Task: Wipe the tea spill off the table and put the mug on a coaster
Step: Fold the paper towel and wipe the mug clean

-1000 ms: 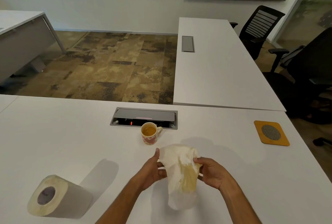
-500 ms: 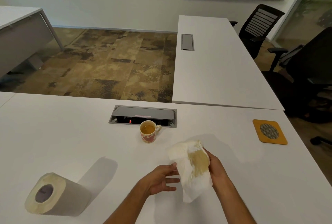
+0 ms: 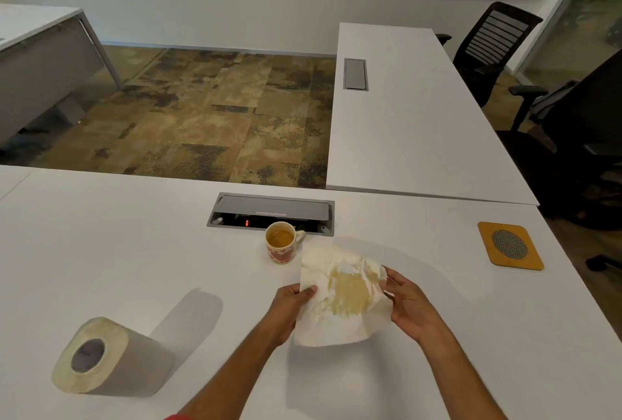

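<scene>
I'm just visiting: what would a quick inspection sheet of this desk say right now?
Surface: white table, no spill visible.
Job's things: mug with tea, standing on the bare table; coaster empty, far right; tea-stained paper towel held spread.
Clutter: paper roll lying on its side, near left.
Hands: left hand and right hand each grip an edge of the towel.
Cables: none seen; open power box behind the mug.
Surroundings: second table, chairs, carpet.
</scene>
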